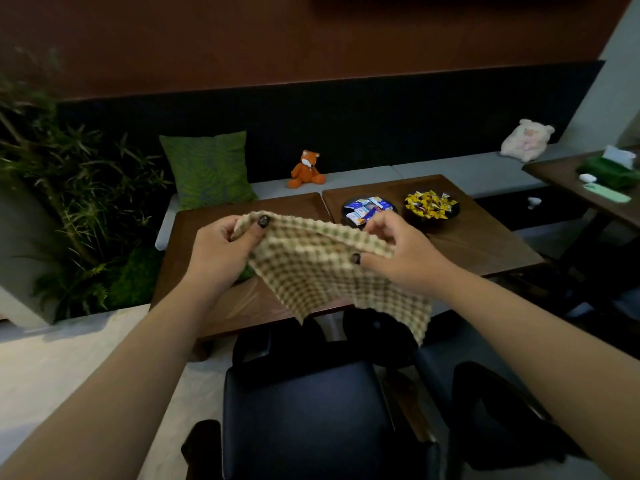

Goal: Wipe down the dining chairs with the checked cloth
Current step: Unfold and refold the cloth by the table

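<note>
The beige and brown checked cloth (322, 271) hangs spread in the air above the near edge of the wooden table (478, 244). My left hand (221, 251) pinches its upper left corner and my right hand (401, 251) pinches its upper right edge. A dark padded dining chair (304, 417) stands directly below, its seat towards me. A second dark chair (491, 410) stands to its right, partly behind my right forearm.
On the table sit a bowl of blue and white packets (367, 206) and a bowl of yellow sweets (431, 202). A grey bench behind holds a green cushion (207, 168), an orange fox toy (307, 169) and a pink plush (526, 140). Plants (62, 188) fill the left; another table (588, 188) stands right.
</note>
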Demonstrator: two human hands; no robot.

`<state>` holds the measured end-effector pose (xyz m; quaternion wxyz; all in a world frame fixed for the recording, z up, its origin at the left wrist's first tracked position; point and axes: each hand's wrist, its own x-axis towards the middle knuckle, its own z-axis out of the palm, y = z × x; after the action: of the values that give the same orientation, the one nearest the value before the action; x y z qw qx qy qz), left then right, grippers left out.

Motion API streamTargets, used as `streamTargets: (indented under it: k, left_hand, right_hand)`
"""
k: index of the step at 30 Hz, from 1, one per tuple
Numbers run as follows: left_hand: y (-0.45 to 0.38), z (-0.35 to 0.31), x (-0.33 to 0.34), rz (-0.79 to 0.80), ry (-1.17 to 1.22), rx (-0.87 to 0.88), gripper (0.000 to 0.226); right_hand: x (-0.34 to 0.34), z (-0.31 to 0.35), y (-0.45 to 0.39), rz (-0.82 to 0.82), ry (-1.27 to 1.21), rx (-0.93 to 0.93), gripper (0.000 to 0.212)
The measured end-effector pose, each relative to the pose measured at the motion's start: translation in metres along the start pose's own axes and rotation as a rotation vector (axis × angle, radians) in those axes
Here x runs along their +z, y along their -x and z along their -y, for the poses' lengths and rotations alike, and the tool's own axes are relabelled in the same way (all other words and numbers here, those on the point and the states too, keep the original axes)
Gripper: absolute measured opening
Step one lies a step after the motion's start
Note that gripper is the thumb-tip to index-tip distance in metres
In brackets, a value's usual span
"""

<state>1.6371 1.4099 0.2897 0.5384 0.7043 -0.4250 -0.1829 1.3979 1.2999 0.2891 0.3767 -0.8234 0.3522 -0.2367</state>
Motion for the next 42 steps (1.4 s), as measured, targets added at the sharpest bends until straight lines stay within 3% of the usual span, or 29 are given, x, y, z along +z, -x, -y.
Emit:
streamTargets:
  k: [5,9,13,15,17,19,21,23,24,26,30,32,34,36,39,42]
  left_hand:
    - [0.002,0.003,-0.009,-0.044,0.114,-0.081,0.013]
    - [0.008,0.007,-0.018,0.014,0.075,-0.103,0.015]
    - [0.020,-0.005,-0.025,0.055,0.181,-0.001,0.018]
    - [0.029,-0.009,-0.021,0.034,0.226,0.057,0.009]
    - [0.033,0.005,-0.007,0.069,0.061,0.022,0.021]
    - [0.038,0.031,0.008,0.139,-0.191,-0.047,0.030]
    - [0.045,0.044,0.016,0.087,-0.249,-0.133,0.022]
    - [0.049,0.042,0.023,-0.006,-0.160,-0.144,0.018]
    - [0.050,0.037,0.025,-0.017,-0.115,-0.139,0.017]
    - [0.055,0.023,0.031,0.003,-0.074,-0.144,0.019]
    - [0.059,0.002,0.037,0.017,0.305,-0.317,0.020]
    - [0.061,-0.003,0.039,0.027,0.366,-0.356,0.017]
    - [0.063,-0.006,0.040,0.026,0.416,-0.359,0.016]
    - [0.065,-0.009,0.040,0.043,0.433,-0.349,0.015]
    - [0.069,-0.011,0.041,0.092,0.438,-0.298,0.013]
    - [0.071,-0.013,0.041,0.117,0.491,-0.287,0.013]
  right_hand:
    - [-0.005,-0.012,0.002,-0.034,0.015,-0.003,0.002]
    - [-0.011,-0.005,0.005,-0.024,0.064,0.012,0.016]
    - [-0.033,0.027,0.016,0.071,0.193,-0.032,0.026]
    - [-0.036,0.035,0.021,0.037,-0.025,-0.045,0.023]
    - [-0.027,0.024,0.019,-0.012,-0.130,0.091,0.027]
    - [-0.007,-0.006,0.013,0.034,0.239,0.265,0.037]
    - [0.010,-0.027,0.012,0.020,0.462,0.341,0.035]
    - [0.018,-0.028,0.012,-0.010,0.361,0.261,0.015]
    - [0.020,-0.020,0.013,-0.044,0.295,0.232,0.015]
    - [0.022,-0.003,0.017,-0.025,0.155,0.235,0.038]
    - [0.023,0.023,0.027,-0.029,-0.111,0.163,0.019]
    - [0.020,0.033,0.031,-0.017,-0.148,0.120,0.014]
    - [0.015,0.042,0.033,0.082,-0.199,0.108,0.015]
    - [0.010,0.049,0.036,0.283,-0.276,0.132,0.028]
    - [0.004,0.054,0.040,0.429,-0.058,0.041,0.031]
    - [0.000,0.060,0.040,0.312,0.156,-0.132,0.015]
